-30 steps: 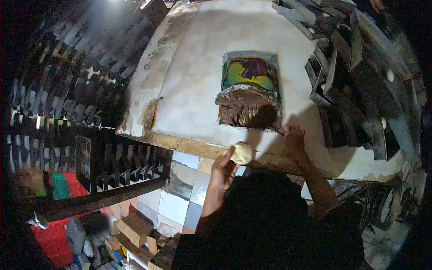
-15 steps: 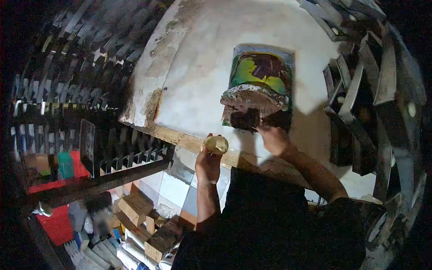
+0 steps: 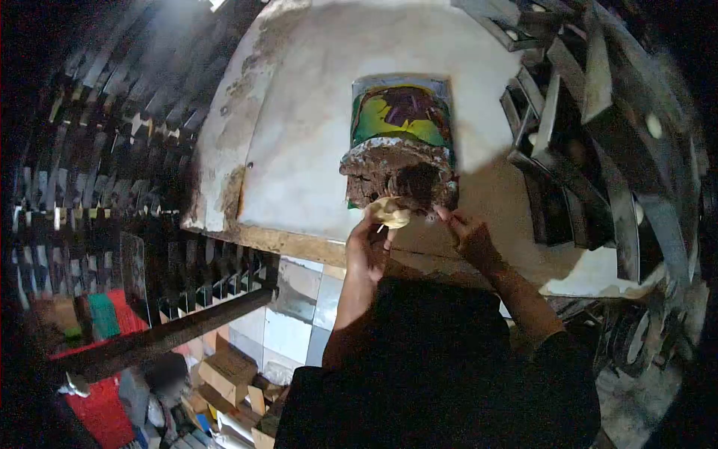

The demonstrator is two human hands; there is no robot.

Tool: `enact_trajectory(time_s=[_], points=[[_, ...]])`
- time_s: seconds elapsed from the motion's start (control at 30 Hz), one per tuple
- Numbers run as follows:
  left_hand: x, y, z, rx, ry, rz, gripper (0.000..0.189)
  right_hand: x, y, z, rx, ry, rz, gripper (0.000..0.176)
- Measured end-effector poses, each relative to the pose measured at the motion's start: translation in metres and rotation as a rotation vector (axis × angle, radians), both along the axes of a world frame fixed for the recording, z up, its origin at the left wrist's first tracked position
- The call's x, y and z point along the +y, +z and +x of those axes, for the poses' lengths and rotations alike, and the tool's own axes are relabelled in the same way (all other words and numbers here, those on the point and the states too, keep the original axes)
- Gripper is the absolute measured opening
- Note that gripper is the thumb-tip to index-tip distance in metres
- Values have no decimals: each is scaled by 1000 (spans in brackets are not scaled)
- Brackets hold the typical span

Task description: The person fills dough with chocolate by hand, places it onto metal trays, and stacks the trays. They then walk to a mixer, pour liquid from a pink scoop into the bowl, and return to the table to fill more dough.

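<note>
In the head view, my left hand [image 3: 364,253] is closed around a pale yellow, roundish soft-looking piece [image 3: 392,215], possibly dough or a bun. A small light stick-like bit shows at its lower side. Just beyond it stands a container [image 3: 430,135] with a green and yellow side smeared dark. A thick brown paste [image 3: 381,172] fills its near opening, with a dark hollow scooped into it. Close to the paste's lower right edge is my right hand [image 3: 470,236], fingers pinched together. What they hold, if anything, is too small to make out.
The container rests on a pale, stained tabletop [image 3: 299,150] with a worn wooden front edge [image 3: 288,243]. Dark metal trays or tins [image 3: 553,127] are stacked at right. Slatted racks [image 3: 97,179] stand at left. Cardboard boxes [image 3: 228,374] and a red crate [image 3: 105,411] lie below.
My left hand has brought the pale piece up and right, close against the brown paste. My right hand stays beside the paste's edge. The view has shifted slightly.
</note>
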State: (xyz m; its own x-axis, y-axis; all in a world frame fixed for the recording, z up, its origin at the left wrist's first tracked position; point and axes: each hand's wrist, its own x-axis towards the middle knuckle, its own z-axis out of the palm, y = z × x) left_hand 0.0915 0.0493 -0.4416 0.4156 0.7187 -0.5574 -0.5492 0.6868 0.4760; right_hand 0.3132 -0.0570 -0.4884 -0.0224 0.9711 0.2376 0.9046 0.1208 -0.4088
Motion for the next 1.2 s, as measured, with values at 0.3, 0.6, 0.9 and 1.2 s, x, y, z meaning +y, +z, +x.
enact_trajectory(time_s=[0.3, 0.6, 0.9, 1.2], points=[[-25, 55, -34, -161, 159, 265, 49, 16, 75, -75, 726, -43, 51, 31], [-82, 62, -146, -261, 362, 201, 46, 3, 108, -221, 1490, 59, -140, 20], [-146, 62, -184, -43, 350, 457, 48, -47, 101, -292, 1320, -56, -67, 22], [-124, 57, -167, 46, 371, 321, 43, -43, 108, -294, 782, -93, 200, 19]])
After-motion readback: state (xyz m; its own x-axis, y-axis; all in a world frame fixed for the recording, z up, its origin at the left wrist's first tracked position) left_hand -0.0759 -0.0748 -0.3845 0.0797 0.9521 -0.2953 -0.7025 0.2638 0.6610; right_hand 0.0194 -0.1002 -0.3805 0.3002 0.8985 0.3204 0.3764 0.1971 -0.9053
